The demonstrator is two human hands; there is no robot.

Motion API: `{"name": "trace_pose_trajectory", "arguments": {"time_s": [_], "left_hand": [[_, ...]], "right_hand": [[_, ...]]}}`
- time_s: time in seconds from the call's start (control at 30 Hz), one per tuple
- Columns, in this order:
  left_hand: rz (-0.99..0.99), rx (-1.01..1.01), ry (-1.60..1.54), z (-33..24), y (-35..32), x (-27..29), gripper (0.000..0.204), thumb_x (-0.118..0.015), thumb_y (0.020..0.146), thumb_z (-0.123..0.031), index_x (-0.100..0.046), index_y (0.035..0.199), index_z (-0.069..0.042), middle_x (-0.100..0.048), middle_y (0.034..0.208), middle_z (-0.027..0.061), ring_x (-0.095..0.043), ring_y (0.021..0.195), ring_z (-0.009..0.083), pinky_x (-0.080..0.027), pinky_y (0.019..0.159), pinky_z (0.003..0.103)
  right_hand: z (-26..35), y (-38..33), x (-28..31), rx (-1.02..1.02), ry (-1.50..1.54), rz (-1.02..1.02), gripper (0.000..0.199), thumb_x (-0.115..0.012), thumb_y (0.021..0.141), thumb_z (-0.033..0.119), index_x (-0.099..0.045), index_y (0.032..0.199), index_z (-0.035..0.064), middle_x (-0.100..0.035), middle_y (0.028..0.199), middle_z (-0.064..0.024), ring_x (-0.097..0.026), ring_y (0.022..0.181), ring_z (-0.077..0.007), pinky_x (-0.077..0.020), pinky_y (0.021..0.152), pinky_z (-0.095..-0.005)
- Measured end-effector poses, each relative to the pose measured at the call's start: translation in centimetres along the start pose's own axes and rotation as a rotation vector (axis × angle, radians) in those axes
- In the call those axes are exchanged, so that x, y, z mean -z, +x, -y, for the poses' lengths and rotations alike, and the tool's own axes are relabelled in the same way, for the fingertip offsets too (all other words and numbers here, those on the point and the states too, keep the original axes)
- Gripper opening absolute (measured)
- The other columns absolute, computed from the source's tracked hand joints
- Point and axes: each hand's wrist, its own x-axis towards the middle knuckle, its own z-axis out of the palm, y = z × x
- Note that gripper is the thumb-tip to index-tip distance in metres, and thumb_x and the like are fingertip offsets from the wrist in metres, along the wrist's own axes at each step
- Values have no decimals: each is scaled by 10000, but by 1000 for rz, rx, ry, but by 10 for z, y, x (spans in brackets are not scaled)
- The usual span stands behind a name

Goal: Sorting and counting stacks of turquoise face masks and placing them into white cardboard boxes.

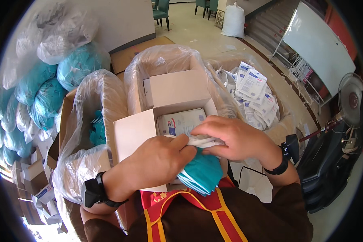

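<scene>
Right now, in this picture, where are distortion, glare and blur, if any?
Head view: black rim at the corners; whiteboard looks slanted and bowed near the edge; washed-out bright patch at lower left; glints on the plastic liner; left hand and right hand fairly crisp.

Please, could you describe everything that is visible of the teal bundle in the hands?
The teal bundle looks like stacked, soft, fabric-like sheets with white edges. White material bunches at its upper end, held by the left hand and the right hand. It slants down toward the red-and-yellow garment, at the near side of the open carton. The left hand covers part.
</scene>
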Motion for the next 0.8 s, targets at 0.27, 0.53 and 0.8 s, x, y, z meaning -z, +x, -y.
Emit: {"name": "trace_pose_trajectory", "arguments": {"time_s": [0.27,0.53,0.8], "left_hand": [[-11,10,-21,-1,2,2,406,-718,582,-56,-590,967,-72,-543,861,77,-625,718,268,-522,623,352],[11,31,-47,-1,0,8,412,-714,602,-52,-604,998,-67,-549,857,81,-630,706,276,-525,614,362],[-37,0,-35,-2,5,5,359,-702,635,-61,-603,981,-64,-541,827,80,-631,677,269,-523,596,350]], "right_hand": [[11,-3,3,-48,-51,-4,245,-667,814,91,-598,1046,53,-623,898,-121,-631,845,-321,-503,709,-391],[-4,-7,7,-111,-80,89,216,-640,824,38,-638,1039,57,-606,901,-120,-612,866,-330,-488,735,-380],[-12,-11,-2,-119,29,127,203,-629,852,71,-612,1050,33,-605,928,-138,-604,890,-345,-484,755,-401]]}}
